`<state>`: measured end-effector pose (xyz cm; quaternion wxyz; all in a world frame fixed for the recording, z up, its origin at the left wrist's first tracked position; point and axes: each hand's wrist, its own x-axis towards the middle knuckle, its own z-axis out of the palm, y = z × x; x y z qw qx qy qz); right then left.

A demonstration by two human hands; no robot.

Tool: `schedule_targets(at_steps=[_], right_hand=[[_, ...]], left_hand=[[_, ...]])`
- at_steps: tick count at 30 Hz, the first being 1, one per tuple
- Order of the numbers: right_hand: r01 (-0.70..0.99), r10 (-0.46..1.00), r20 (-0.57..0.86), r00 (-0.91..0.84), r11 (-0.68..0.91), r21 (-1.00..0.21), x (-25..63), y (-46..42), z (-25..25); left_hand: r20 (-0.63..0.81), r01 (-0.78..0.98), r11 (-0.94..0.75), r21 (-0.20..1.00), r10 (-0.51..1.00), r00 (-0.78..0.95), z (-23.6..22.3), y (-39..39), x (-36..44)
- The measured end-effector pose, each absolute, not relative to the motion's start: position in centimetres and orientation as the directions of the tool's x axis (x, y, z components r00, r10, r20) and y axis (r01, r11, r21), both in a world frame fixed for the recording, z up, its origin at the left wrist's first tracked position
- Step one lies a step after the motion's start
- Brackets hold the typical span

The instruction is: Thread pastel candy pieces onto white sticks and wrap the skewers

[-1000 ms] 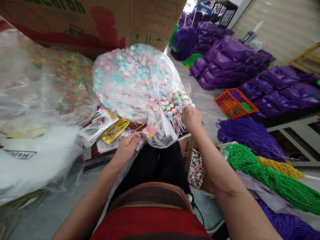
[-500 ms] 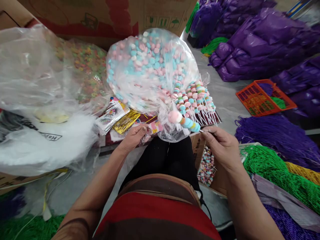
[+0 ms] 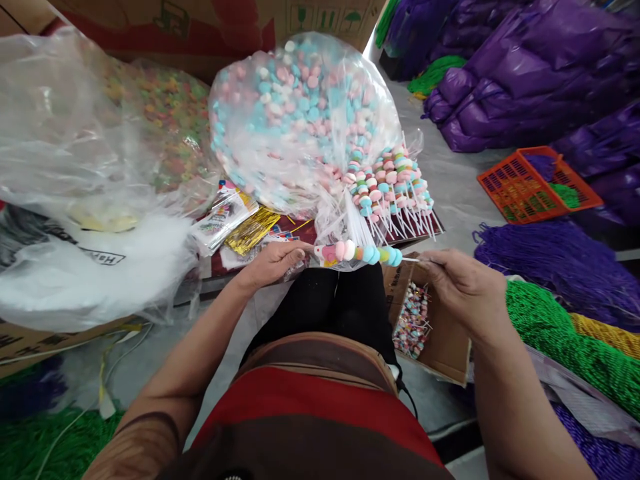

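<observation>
My right hand (image 3: 463, 283) pinches the white stick of a candy skewer (image 3: 370, 255), threaded with pink, blue and green-orange sweets and held nearly level. Its pink end meets a small printed plastic bag (image 3: 327, 253); whether the tip is inside I cannot tell. My left hand (image 3: 275, 262) grips that bag between thumb and fingers. Behind them, more candy skewers (image 3: 393, 180) lie in a pile, sticks toward me. A big clear bag of pink, blue and white sweets (image 3: 305, 113) rests beside the pile. White sticks (image 3: 357, 217) lie in clear plastic just behind the held skewer.
Left of the sticks are gold twist ties (image 3: 253, 230) and a stack of printed bags (image 3: 225, 217). Below right stands a cardboard box (image 3: 447, 347) with finished-looking skewers (image 3: 414, 320). An orange basket (image 3: 530, 190), purple packs (image 3: 530, 80) and green strands (image 3: 575, 340) occupy the right.
My right hand took a candy skewer from the pile and brought it toward me, then turned it level against the printed bag. My left hand kept hold of the bag.
</observation>
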<state>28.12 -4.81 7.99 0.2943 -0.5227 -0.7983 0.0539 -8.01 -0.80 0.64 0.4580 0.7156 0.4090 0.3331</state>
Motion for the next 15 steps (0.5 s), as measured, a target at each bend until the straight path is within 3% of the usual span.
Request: schedule_targets(at_steps=[5,15], right_hand=[[0.822,0.868,0.414,-0.275,0.435,-0.368,28.8,-4.6,8.3],[0.678,0.93,0.34,-0.142,0.342,-0.651,28.8,-4.5,7.0]], left_hand=[[0.101,0.327,-0.311,0.892,0.844,0.527,1.3,-0.4,-8.1],[0.086,0.313,-0.307,0.899,0.824,0.56,1.3,-0.4,-8.0]])
